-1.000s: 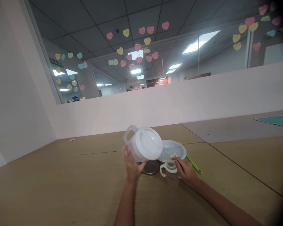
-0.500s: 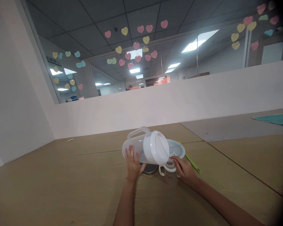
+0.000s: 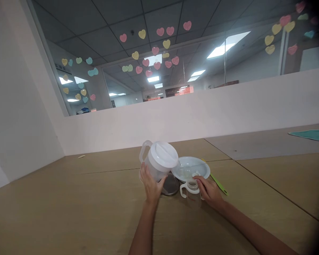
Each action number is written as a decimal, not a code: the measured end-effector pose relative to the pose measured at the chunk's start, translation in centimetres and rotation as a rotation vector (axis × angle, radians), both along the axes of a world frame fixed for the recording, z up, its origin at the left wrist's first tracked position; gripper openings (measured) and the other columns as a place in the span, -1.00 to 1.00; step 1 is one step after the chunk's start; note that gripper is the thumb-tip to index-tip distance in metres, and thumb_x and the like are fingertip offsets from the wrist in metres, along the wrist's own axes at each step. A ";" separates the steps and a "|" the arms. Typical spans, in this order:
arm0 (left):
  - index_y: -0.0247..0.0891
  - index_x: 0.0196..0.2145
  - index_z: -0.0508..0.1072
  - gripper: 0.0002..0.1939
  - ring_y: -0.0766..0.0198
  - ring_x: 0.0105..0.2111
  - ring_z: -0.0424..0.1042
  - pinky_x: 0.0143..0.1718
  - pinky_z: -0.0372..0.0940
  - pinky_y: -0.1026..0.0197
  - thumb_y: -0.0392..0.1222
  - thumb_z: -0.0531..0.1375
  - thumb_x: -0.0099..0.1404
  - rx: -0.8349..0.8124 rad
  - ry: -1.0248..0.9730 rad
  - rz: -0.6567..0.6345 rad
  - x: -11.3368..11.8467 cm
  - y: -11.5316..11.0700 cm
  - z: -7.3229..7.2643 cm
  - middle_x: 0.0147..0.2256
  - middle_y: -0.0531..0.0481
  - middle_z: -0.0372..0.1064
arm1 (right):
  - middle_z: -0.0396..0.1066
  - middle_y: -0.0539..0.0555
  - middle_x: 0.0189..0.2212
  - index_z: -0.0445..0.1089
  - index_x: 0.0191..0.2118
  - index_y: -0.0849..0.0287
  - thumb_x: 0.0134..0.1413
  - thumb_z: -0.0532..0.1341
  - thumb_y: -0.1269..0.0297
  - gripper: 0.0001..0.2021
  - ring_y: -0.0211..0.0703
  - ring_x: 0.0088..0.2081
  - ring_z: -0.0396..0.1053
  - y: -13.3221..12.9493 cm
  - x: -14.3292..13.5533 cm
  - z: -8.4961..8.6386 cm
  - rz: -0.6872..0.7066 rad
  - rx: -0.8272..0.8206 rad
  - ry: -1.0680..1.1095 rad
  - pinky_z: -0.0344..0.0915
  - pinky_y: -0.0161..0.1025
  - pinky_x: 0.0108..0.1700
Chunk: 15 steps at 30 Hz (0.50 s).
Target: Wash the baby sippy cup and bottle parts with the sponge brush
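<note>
My left hand [image 3: 152, 185] is wrapped round the body of a translucent pitcher [image 3: 162, 157] with a white lid, tilted with its handle up at the left. My right hand [image 3: 209, 191] has its fingers pinched on a small white piece [image 3: 195, 174] above a clear bottle [image 3: 192, 185] with a white handled collar. The bottle's mouth looks uncovered. Just behind the bottle lies a white bowl [image 3: 204, 170]. A dark round disc [image 3: 170, 185] rests on the table between the pitcher and the bottle.
A green-handled utensil [image 3: 219, 184] lies right of the bowl. The wooden table [image 3: 82, 212] meets a white wall [image 3: 138, 127] at the back. A teal cloth [image 3: 313, 134] lies at the far right, and a small light scrap [image 3: 81, 156] at the back left.
The pitcher has moved left, away from the bottle, and is turned more upright, so more of the bowl and disc shows. My right hand has stayed at the bottle.
</note>
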<state>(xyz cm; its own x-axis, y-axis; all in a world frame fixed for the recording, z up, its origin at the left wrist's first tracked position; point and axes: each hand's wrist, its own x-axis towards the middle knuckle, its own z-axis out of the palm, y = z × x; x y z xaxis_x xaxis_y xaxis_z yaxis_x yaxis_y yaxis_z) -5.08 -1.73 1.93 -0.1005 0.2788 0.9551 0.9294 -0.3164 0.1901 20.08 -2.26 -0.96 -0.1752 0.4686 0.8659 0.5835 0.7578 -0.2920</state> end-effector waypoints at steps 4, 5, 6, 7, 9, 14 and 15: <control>-0.31 0.26 -0.23 0.04 -0.20 0.20 -0.03 0.17 -0.01 -0.22 0.15 0.26 0.05 -0.013 -0.176 0.048 0.0 0.0 0.4 0.21 -0.43 -0.10 | 0.48 0.01 -0.50 0.36 -0.22 0.15 0.22 -0.06 0.30 -0.75 -0.23 -0.50 0.42 0.0 0.0 0.0 -0.005 0.002 -0.013 0.27 -0.32 -0.44; -0.31 0.26 -0.23 0.04 -0.19 0.21 -0.03 0.17 0.00 -0.20 0.15 0.26 0.05 -0.016 -0.202 0.058 -0.1 -0.1 0.5 0.21 -0.43 -0.10 | 0.48 0.01 -0.50 0.36 -0.22 0.15 0.22 -0.06 0.31 -0.75 -0.23 -0.51 0.42 0.0 0.0 0.0 -0.007 0.003 -0.016 0.27 -0.32 -0.45; -0.32 0.26 -0.24 0.03 -0.19 0.21 -0.04 0.18 0.01 -0.18 0.14 0.25 0.06 -0.023 -0.222 0.069 -0.1 -0.1 0.6 0.22 -0.43 -0.11 | 0.48 0.02 -0.49 0.36 -0.22 0.16 0.22 -0.06 0.30 -0.75 -0.23 -0.51 0.41 0.0 0.0 0.1 -0.007 0.004 -0.019 0.27 -0.32 -0.44; -0.33 0.26 -0.25 0.03 -0.19 0.21 -0.05 0.18 0.01 -0.18 0.14 0.25 0.07 -0.031 -0.237 0.080 -0.2 -0.2 0.6 0.22 -0.43 -0.11 | 0.48 0.02 -0.48 0.36 -0.22 0.16 0.23 -0.07 0.30 -0.74 -0.23 -0.51 0.41 0.0 -0.1 0.1 -0.007 0.001 -0.022 0.28 -0.32 -0.44; -0.35 0.27 -0.25 0.01 -0.21 0.21 -0.05 0.19 0.02 -0.17 0.11 0.24 0.10 -0.045 -0.262 0.097 -0.4 -0.3 0.7 0.22 -0.43 -0.13 | 0.49 0.02 -0.47 0.36 -0.23 0.15 0.22 -0.07 0.30 -0.74 -0.23 -0.50 0.41 -0.1 -0.2 0.3 -0.007 -0.006 -0.025 0.28 -0.32 -0.43; -0.28 0.27 -0.28 0.05 -0.22 0.20 -0.03 0.17 0.03 -0.21 0.12 0.26 0.06 -0.021 -0.392 0.117 -0.8 -0.1 0.7 0.23 -0.39 -0.13 | 0.48 0.08 -0.37 0.37 -0.24 0.14 0.17 0.01 0.29 -0.80 -0.19 -0.34 0.43 0.2 0.8 0.6 -0.012 0.080 -0.032 0.32 -0.28 -0.27; -0.28 0.27 -0.29 0.06 -0.23 0.20 -0.03 0.16 0.04 -0.23 0.13 0.27 0.05 -0.024 -0.428 0.127 -0.9 0.0 0.7 0.23 -0.39 -0.12 | 0.47 0.09 -0.36 0.37 -0.23 0.14 0.16 0.02 0.29 -0.81 -0.17 -0.31 0.42 0.3 1.3 0.7 -0.032 0.101 -0.014 0.32 -0.26 -0.24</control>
<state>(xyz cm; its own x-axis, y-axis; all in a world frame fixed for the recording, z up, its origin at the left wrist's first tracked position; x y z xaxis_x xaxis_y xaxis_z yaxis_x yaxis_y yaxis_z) -5.98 -1.71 2.59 -0.5200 0.2601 0.8136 0.7966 -0.1961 0.5718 21.35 -1.93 -0.23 -0.1736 0.3847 0.9065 0.6116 0.7636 -0.2069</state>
